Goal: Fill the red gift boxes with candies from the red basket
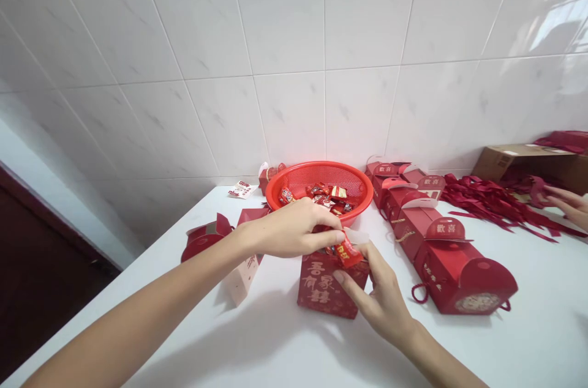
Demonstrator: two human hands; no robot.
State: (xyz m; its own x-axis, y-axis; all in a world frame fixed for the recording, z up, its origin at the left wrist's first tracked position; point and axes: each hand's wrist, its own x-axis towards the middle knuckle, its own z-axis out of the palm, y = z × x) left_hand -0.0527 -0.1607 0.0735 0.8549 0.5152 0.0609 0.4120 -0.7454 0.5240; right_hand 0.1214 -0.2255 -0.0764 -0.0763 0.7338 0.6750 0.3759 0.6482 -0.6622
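Observation:
My left hand [303,227] is closed on a wrapped candy [348,252] in a shiny red-orange wrapper, held over the open top of a dark red gift box [326,290]. Gold characters cover the front of this box, which stands upright on the table. Gripping the box's right side is my right hand [376,290], thumb on the front near the top edge, other fingers behind. Just beyond, a red plastic basket [316,169] contains several wrapped sweets [328,197]; my left hand partly hides its near rim.
Rows of red boxes [459,272] stand on the white table [257,345] at right. Two more boxes [206,235] are left of my hands. Dark red ribbons [487,198] lie by a cardboard box [528,155]; another person's hand [569,204] is there. A tiled wall closes the back.

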